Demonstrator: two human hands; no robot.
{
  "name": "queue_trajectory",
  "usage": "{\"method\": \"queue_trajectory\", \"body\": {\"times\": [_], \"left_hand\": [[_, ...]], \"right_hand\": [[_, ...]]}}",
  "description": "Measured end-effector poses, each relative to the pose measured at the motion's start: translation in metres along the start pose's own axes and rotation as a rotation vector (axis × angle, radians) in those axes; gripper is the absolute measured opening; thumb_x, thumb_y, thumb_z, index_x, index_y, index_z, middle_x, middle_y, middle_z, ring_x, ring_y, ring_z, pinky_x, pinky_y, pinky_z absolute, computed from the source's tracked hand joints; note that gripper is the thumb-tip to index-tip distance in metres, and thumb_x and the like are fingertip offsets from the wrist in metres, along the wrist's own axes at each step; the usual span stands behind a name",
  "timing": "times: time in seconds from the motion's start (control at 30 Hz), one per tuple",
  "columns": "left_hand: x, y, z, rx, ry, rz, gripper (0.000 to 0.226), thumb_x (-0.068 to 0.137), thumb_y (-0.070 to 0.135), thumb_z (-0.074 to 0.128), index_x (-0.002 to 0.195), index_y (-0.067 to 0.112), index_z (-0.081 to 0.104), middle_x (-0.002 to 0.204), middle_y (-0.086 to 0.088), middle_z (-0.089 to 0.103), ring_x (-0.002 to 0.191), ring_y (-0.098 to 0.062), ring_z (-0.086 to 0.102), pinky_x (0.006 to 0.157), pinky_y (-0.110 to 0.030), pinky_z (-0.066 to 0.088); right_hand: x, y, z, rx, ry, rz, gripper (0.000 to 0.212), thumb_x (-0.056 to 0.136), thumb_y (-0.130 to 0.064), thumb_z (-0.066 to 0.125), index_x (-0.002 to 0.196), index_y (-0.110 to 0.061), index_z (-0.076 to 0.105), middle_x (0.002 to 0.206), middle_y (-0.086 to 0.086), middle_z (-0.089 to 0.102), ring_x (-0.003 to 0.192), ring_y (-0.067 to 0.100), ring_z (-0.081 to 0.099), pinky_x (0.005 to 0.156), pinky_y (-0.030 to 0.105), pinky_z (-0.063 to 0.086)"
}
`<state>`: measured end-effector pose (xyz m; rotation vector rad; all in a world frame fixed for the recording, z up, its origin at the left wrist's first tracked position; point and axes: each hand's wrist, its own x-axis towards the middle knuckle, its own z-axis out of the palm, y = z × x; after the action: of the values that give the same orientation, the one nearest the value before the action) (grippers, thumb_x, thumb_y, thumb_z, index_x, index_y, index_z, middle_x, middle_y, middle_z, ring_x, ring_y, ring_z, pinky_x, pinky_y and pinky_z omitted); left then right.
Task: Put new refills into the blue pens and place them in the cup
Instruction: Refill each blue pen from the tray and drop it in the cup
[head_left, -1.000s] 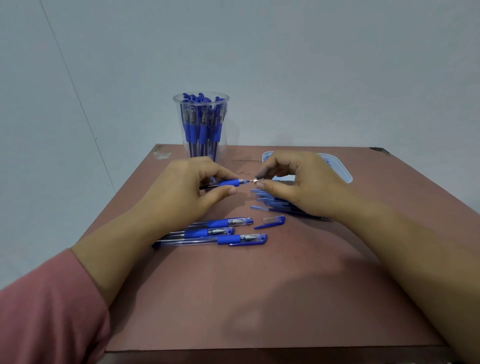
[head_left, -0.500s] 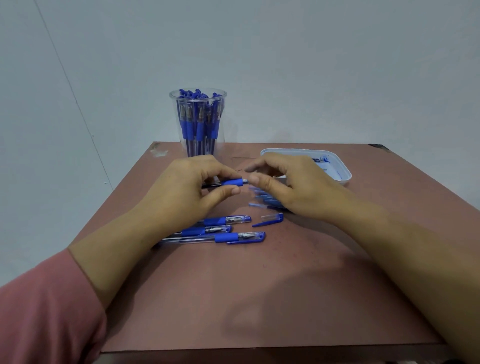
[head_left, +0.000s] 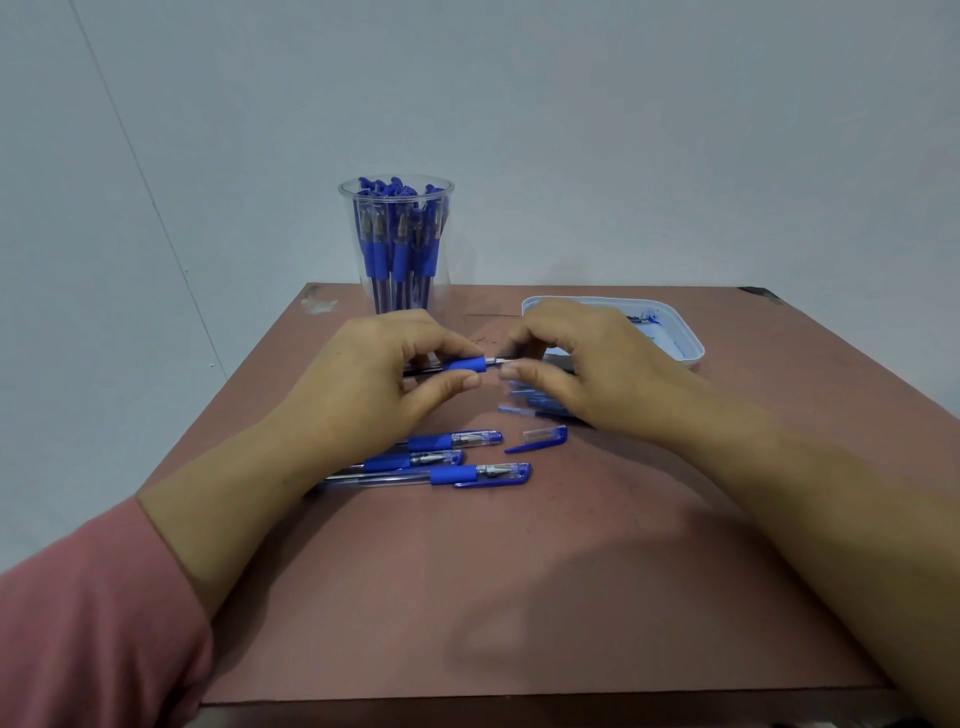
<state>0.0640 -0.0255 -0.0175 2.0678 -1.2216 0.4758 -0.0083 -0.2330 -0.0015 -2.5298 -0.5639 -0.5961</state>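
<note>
On desk (head_left: 519, 597): three capped blue pens (head_left: 452, 475) side by side, loose cap (head_left: 540, 439) just right; beyond, left hand (head_left: 374, 384) grips uncapped pen (head_left: 465, 365), right hand (head_left: 587, 369) pinches its metal tip above refills (head_left: 524, 410); farthest, white tray (head_left: 691, 343) right, clear cup (head_left: 397, 244) packed with pens left.

Cup (head_left: 396, 291) back left, tray (head_left: 688, 340) back right, pens (head_left: 431, 460) ctr.
</note>
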Motion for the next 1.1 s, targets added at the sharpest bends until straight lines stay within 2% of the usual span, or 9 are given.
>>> {"method": "queue_trajectory", "body": {"times": [0.1,0.17,0.23,0.5,0.6,0.73,0.83,0.97,1.1], "left_hand": [[0.0,0.001,0.0,0.004,-0.003,0.008,0.027,0.083,0.046,0.062,0.102,0.031,0.072,0.084,0.015,0.063,0.078,-0.008,0.06,0.066,-0.022,0.05],[0.0,0.001,0.0,0.013,-0.002,0.013,0.025,0.083,0.045,0.064,0.103,0.032,0.072,0.084,0.015,0.063,0.078,-0.008,0.059,0.066,-0.019,0.049],[0.0,0.001,0.0,0.008,0.001,0.015,0.025,0.081,0.045,0.064,0.101,0.032,0.072,0.084,0.015,0.063,0.077,-0.006,0.059,0.065,-0.017,0.047],[0.001,0.002,-0.001,0.025,-0.006,0.02,0.028,0.08,0.049,0.062,0.1,0.033,0.072,0.082,0.016,0.063,0.076,-0.006,0.059,0.066,-0.012,0.044],[0.0,0.001,-0.004,0.06,0.007,-0.031,0.02,0.08,0.043,0.067,0.098,0.035,0.072,0.082,0.02,0.062,0.077,-0.004,0.058,0.065,-0.009,0.042],[-0.001,0.001,-0.009,0.065,0.016,-0.063,0.017,0.083,0.031,0.072,0.099,0.035,0.072,0.083,0.02,0.062,0.079,-0.003,0.058,0.066,-0.007,0.042],[-0.002,0.001,-0.009,0.063,-0.003,-0.059,0.02,0.084,0.025,0.072,0.102,0.033,0.072,0.085,0.02,0.063,0.079,-0.002,0.059,0.067,-0.005,0.039],[-0.002,0.001,-0.009,0.051,0.004,-0.063,0.021,0.084,0.022,0.072,0.103,0.031,0.072,0.087,0.02,0.064,0.081,-0.001,0.058,0.067,-0.006,0.04],[-0.001,0.0,-0.009,0.052,-0.003,-0.052,0.021,0.085,0.027,0.071,0.105,0.032,0.072,0.088,0.02,0.063,0.081,0.0,0.059,0.068,-0.007,0.041]], "right_hand": [[-0.001,0.0,0.001,0.029,-0.015,0.035,0.012,0.095,-0.033,0.054,0.088,-0.032,0.064,0.08,-0.015,0.062,0.08,-0.001,0.056,0.069,0.011,0.04],[0.0,-0.001,0.0,0.054,-0.006,0.031,0.012,0.091,-0.033,0.063,0.098,-0.024,0.066,0.087,-0.011,0.065,0.086,0.006,0.06,0.073,0.016,0.046],[0.0,0.0,0.001,0.05,0.005,0.006,0.013,0.089,-0.026,0.067,0.1,-0.019,0.067,0.088,-0.01,0.065,0.084,0.009,0.061,0.073,0.018,0.047],[0.0,-0.005,-0.002,0.113,-0.061,0.143,0.007,0.091,-0.027,0.063,0.096,-0.031,0.061,0.09,-0.008,0.066,0.081,0.007,0.061,0.071,0.019,0.049],[-0.006,-0.003,-0.015,0.004,-0.13,0.169,0.021,0.084,-0.038,0.069,0.1,-0.038,0.056,0.092,-0.011,0.061,0.085,0.006,0.057,0.075,0.022,0.046],[-0.015,0.0,-0.026,-0.114,-0.32,0.143,0.021,0.077,-0.048,0.072,0.095,-0.04,0.068,0.088,-0.015,0.057,0.091,0.001,0.049,0.075,0.013,0.038],[-0.014,0.001,-0.021,-0.16,-0.403,0.125,0.017,0.079,-0.045,0.072,0.095,-0.039,0.072,0.092,-0.017,0.053,0.093,-0.001,0.044,0.078,0.014,0.038],[-0.013,-0.001,-0.026,-0.066,-0.325,0.199,0.005,0.086,-0.034,0.068,0.09,-0.032,0.066,0.088,-0.024,0.063,0.09,-0.009,0.056,0.077,0.012,0.044],[-0.01,0.002,-0.032,-0.017,-0.12,0.223,0.004,0.086,-0.037,0.061,0.089,-0.034,0.062,0.088,-0.019,0.066,0.089,-0.003,0.059,0.082,0.018,0.047]]}}
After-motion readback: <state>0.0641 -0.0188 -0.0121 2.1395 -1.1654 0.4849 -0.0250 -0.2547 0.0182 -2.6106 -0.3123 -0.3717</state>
